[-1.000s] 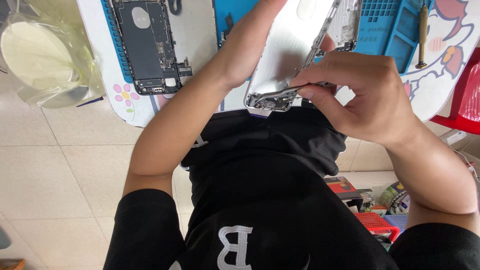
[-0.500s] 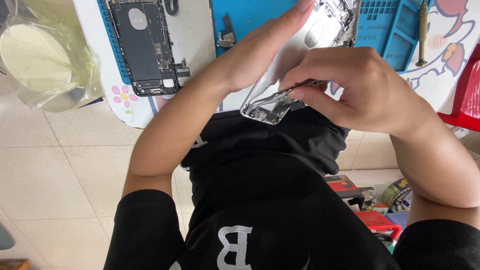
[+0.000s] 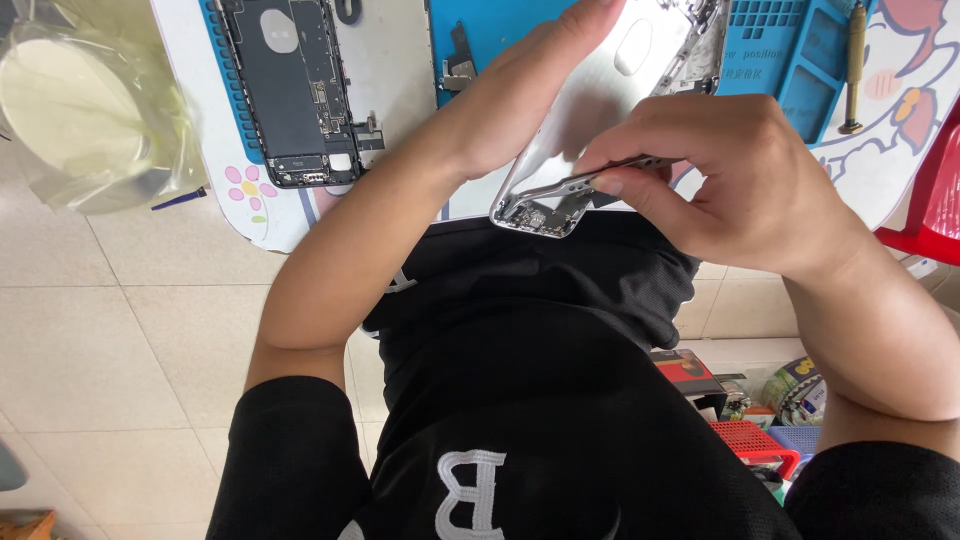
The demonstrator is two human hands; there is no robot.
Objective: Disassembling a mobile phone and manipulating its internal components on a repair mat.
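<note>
A silver phone housing [image 3: 600, 95], empty inside, is tilted up over the table's near edge. My left hand [image 3: 520, 100] grips its left side, fingers stretched along the frame. My right hand [image 3: 730, 180] pinches the housing's bottom edge [image 3: 560, 205] between thumb and forefingers, with something thin and metallic possibly between them; I cannot tell what. A second opened phone [image 3: 295, 90], dark with its boards showing, lies flat on the table to the left.
A blue repair mat [image 3: 790, 60] covers the white table, with a screwdriver [image 3: 853, 70] at its right. A clear plastic bag over a round container [image 3: 80, 100] stands at the left. A red stool [image 3: 930, 200] and boxes [image 3: 740, 410] sit at the right.
The silver housing has tipped further up and shifted slightly left in my hands. My right hand has slid along its bottom edge. The view has shifted a little.
</note>
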